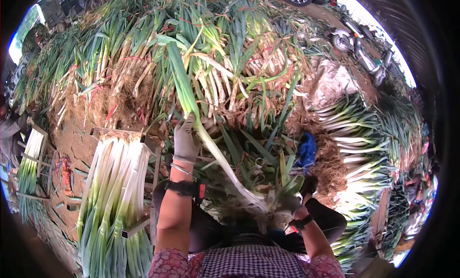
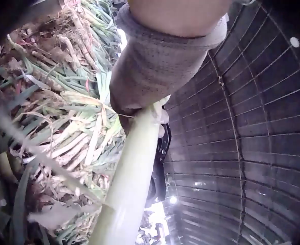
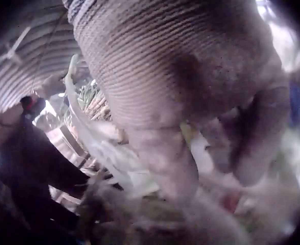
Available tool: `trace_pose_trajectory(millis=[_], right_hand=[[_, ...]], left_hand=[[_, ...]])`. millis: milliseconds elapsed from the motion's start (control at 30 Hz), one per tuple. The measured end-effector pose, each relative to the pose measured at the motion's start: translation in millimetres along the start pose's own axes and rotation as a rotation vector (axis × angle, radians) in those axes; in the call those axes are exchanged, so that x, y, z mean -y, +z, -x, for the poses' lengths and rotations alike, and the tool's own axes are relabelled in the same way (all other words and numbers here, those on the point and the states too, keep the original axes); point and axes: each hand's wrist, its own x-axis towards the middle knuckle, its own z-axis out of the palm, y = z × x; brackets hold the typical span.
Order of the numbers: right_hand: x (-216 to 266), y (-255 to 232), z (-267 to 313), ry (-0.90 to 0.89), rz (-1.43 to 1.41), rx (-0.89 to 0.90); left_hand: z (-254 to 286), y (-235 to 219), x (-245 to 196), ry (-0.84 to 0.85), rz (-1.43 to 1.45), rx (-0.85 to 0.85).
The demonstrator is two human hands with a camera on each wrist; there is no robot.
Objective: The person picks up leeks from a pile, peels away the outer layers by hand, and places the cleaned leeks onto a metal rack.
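Observation:
My gloved left hand (image 1: 186, 141) grips a long leek (image 1: 218, 153) where its pale shaft turns green. The leek slants across my lap, leaves up and away, root end down towards my right hand (image 1: 286, 205). In the left wrist view the glove wraps the shaft (image 2: 127, 178). The right hand, also gloved, is blurred beside the root end. Its fingers (image 3: 170, 173) curl down in the right wrist view, with a pale strip of leek leaf (image 3: 201, 153) between them. Loose green leaves (image 1: 258, 148) lie heaped beneath the leek.
Cleaned leeks (image 1: 115, 177) lie stacked in a metal rack at my left. More leeks (image 1: 359, 148) are laid in a row at my right, near a blue bag (image 1: 306, 151). A large pile of untrimmed leeks (image 1: 139, 62) stretches ahead. A scooter (image 1: 359, 48) stands back right.

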Motion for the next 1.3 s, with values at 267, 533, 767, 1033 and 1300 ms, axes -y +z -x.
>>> trace_pose_trajectory(millis=[267, 533, 767, 1033, 1300], right_hand=[[311.8, -136.4, -238.2, -0.166, 0.131, -0.841], [308.5, -125.6, -274.0, -0.167, -0.103, -0.903], [318.1, -130.5, -266.5, -0.185, 0.04, -0.928], [311.5, -112.0, -240.1, -0.26, -0.089, -0.716], [306.9, -125.5, -278.6, -0.221, 0.004, -0.742]], left_hand=[[3.5, 15.9, 31.1, -0.166, -0.066, 0.243], [10.5, 16.0, 30.4, -0.229, -0.122, 0.257], [23.8, 30.0, 21.8, -0.132, -0.26, 0.091], [17.9, 38.0, 3.8, 0.072, -0.151, 0.012], [12.0, 32.1, 17.8, 0.124, -0.194, -0.018]])
